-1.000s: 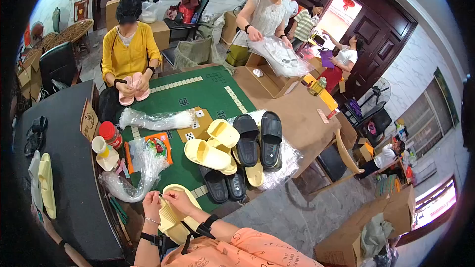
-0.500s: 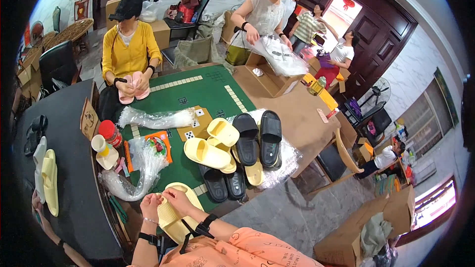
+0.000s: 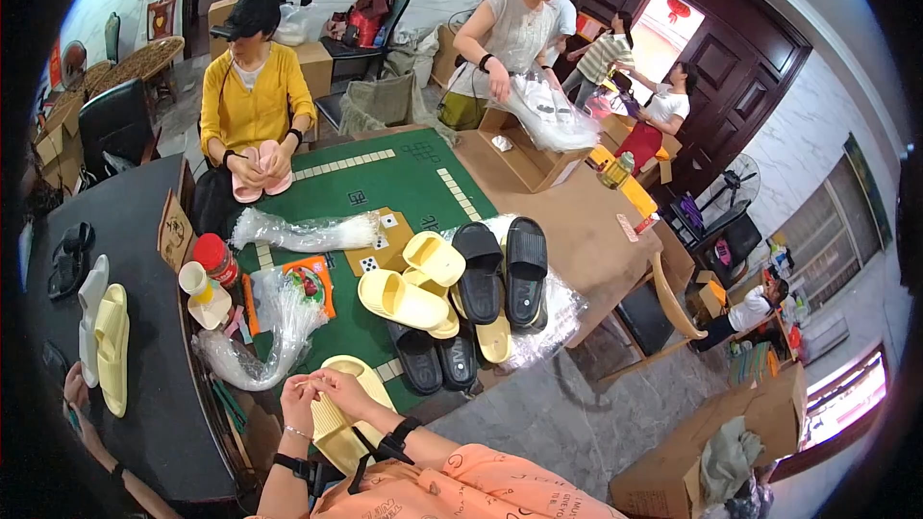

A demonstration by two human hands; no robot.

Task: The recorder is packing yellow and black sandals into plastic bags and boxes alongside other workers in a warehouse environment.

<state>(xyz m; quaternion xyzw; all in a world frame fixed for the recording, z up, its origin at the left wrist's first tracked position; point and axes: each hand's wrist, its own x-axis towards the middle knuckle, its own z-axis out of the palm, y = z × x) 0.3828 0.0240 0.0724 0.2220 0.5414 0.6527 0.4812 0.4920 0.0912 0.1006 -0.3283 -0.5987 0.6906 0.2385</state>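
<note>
Works at the near edge of the green table [image 3: 346, 173], with a yellow slipper [image 3: 333, 431] directly below both hands, strap [image 3: 325, 415] upward, apparently so as to have that ribbed upper within easy fingertip reach and in plain sight. Holds the left hand [image 3: 296, 400] and right hand [image 3: 344, 391] close together over it, fingers bent inward, tips meeting above the strap, as if for some fine two-handed pinching. Looks nearly closed on both sides, with no palm spread; cannot tell from here about full closure, nor about anything small between the fingertips. (Wears a dark band [image 3: 291, 464] on each wrist, plus a thin bracelet [image 3: 297, 433] on the left.)

Has a loose pile [image 3: 399, 300] of yellow footwear just beyond, overlapping the black slippers [image 3: 479, 274], probably to save room while staying close by. Has clear film [image 3: 567, 312] spread under part of that heap, perhaps against scuffs. To the left, near the hands, has one clear bundle [image 3: 269, 365] curved beside an orange packet [image 3: 327, 288], presumably for quick reach, and farther off a straighter bundle [image 3: 308, 229]. Faces, across the table, a co-worker [image 3: 255, 101] with pink slippers [image 3: 248, 194] held upright.
</note>
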